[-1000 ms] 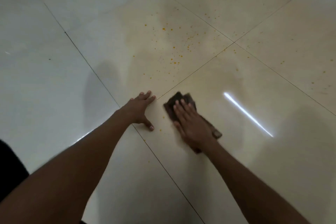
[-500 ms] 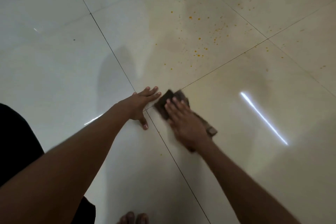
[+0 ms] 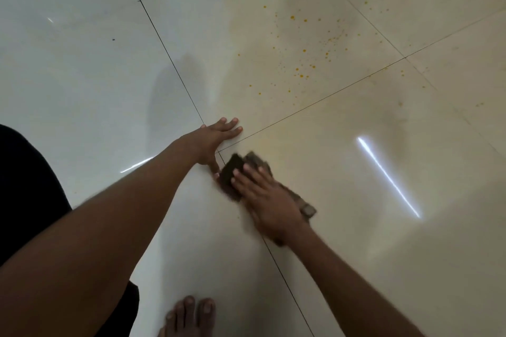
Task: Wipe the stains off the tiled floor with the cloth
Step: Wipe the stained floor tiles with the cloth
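Pressing flat, the right hand [image 3: 269, 201] covers the cloth [image 3: 232, 169] on the floor [image 3: 82, 76].

cloth [image 3: 232, 172]: dark brown, greyish far side
floor [image 3: 82, 76]: glossy cream-white tiles, thin dark grout lines
stains [image 3: 298, 68]: orange-yellow specks

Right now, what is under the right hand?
The dark cloth lies flat under the right hand, fingers straight, pressing it onto the tiled floor beside the grout crossing. Cloth edges show at both ends. The tile beneath is covered, so any stains there cannot be seen.
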